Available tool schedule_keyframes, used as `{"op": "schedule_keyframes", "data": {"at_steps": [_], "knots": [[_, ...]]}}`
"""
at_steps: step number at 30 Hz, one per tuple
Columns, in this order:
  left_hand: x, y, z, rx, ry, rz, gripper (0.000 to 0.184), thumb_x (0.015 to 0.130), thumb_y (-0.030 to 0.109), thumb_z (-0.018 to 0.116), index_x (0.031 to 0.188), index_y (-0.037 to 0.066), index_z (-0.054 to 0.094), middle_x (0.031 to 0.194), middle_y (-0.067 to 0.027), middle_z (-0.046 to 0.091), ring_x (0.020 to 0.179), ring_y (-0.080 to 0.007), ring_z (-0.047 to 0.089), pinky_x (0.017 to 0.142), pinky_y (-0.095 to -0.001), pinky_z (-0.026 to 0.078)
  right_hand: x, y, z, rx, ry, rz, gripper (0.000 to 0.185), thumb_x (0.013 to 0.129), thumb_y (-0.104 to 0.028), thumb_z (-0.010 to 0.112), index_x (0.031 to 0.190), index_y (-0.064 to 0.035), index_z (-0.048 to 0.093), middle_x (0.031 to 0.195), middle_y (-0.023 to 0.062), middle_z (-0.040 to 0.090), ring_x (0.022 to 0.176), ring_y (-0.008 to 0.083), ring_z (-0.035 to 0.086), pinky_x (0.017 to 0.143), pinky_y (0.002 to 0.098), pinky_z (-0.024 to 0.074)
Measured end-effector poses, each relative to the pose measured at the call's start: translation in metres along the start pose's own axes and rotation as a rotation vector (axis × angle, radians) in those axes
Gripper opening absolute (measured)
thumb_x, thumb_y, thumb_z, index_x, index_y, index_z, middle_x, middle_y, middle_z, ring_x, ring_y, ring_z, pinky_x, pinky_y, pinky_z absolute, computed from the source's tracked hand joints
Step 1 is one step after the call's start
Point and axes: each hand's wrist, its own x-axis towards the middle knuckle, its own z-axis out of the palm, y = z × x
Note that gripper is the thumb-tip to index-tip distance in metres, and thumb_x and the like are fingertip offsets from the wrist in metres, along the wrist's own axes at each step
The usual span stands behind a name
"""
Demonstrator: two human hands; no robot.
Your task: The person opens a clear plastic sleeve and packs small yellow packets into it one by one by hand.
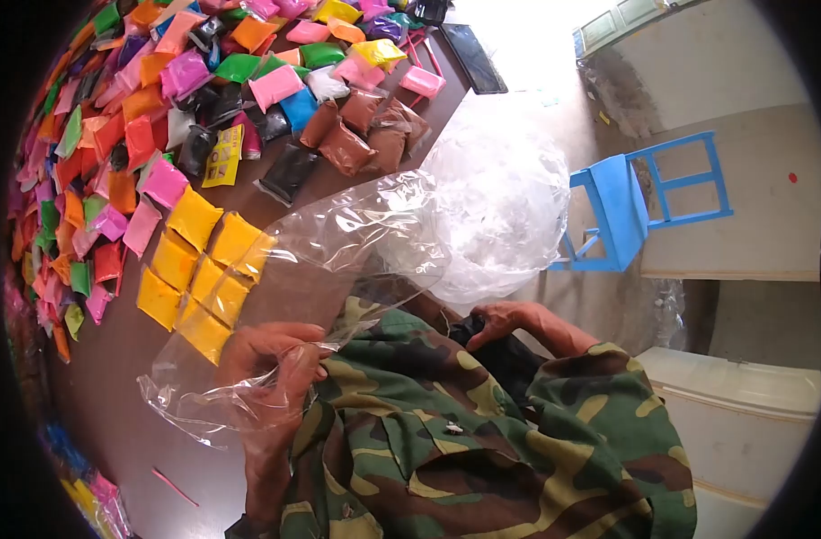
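My left hand [280, 364] pinches the edge of a clear plastic bag [356, 225], which spreads over the table and partly covers the yellow packets [195, 218], laid out in two rows. At the right, my right hand [518, 322] is closed on black material [505, 359] by the camouflage jacket [482, 431]. Beyond both hands bulges a large bundle of crumpled clear plastic [500, 198].
Many coloured packets [141, 139] cover the far left of the dark table [114, 395]. Brown packets [347, 148] and a black packet [287, 172] lie nearer the middle. A dark flat device [473, 58] rests at the table edge. A blue chair [617, 211] stands at the right.
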Motion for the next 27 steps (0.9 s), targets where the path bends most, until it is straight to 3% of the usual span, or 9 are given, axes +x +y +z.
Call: {"op": "schedule_keyframes", "data": {"at_steps": [3, 9, 16, 25, 27], "knots": [[-0.001, 0.001, -0.004, -0.005, -0.013, -0.003, 0.018, 0.094, 0.001, 0.075, 0.101, 0.0, 0.059, 0.107, -0.0222, 0.072, 0.075, -0.0147, 0.071, 0.07, -0.026, 0.059, -0.009, -0.007, 0.006, 0.093, 0.035, 0.053, 0.098, 0.073, -0.066, 0.082, 0.144, -0.0023, 0.058, 0.132, 0.0199, 0.069, 0.119, 0.0346, 0.067, 0.102, 0.0429, 0.0531], [0.001, -0.008, -0.006, -0.019, -0.113, -0.014, 0.017, 0.095, 0.002, 0.075, 0.101, 0.0, 0.059, 0.11, -0.0223, 0.071, 0.079, -0.016, 0.072, 0.071, -0.0265, 0.06, -0.01, -0.006, 0.015, 0.187, 0.109, 0.1, 0.096, 0.074, -0.065, 0.082, 0.146, -0.0062, 0.057, 0.13, 0.0187, 0.069, 0.115, 0.0316, 0.069, 0.091, 0.0421, 0.0586], [0.002, -0.005, 0.001, -0.004, -0.159, -0.062, 0.015, 0.096, 0.003, 0.075, 0.099, 0.0, 0.06, 0.11, -0.0218, 0.071, 0.08, -0.0165, 0.072, 0.073, -0.0278, 0.06, -0.047, -0.015, 0.006, 0.39, 0.125, 0.217, 0.096, 0.078, -0.07, 0.077, 0.146, -0.0051, 0.057, 0.127, 0.02, 0.069, 0.114, 0.033, 0.07, 0.089, 0.0444, 0.0609], [0.008, 0.001, 0.008, 0.067, -0.17, -0.098, 0.015, 0.097, 0.007, 0.072, 0.097, 0.001, 0.059, 0.104, -0.0207, 0.07, 0.07, -0.0117, 0.066, 0.074, -0.0251, 0.055, -0.053, -0.016, 0.011, 0.284, 0.218, 0.273, 0.088, 0.082, -0.073, 0.072, 0.131, 0.0002, 0.069, 0.119, 0.0215, 0.073, 0.106, 0.0354, 0.072, 0.088, 0.0437, 0.0599], [0.008, 0.001, 0.008, 0.054, -0.158, -0.119, 0.014, 0.097, 0.007, 0.072, 0.097, 0.001, 0.059, 0.105, -0.0211, 0.07, 0.07, -0.0117, 0.066, 0.074, -0.0252, 0.055, -0.047, -0.015, 0.011, 0.241, 0.099, 0.29, 0.089, 0.084, -0.076, 0.068, 0.129, 0.001, 0.07, 0.121, 0.0224, 0.073, 0.11, 0.0366, 0.071, 0.092, 0.0444, 0.0568]]}}
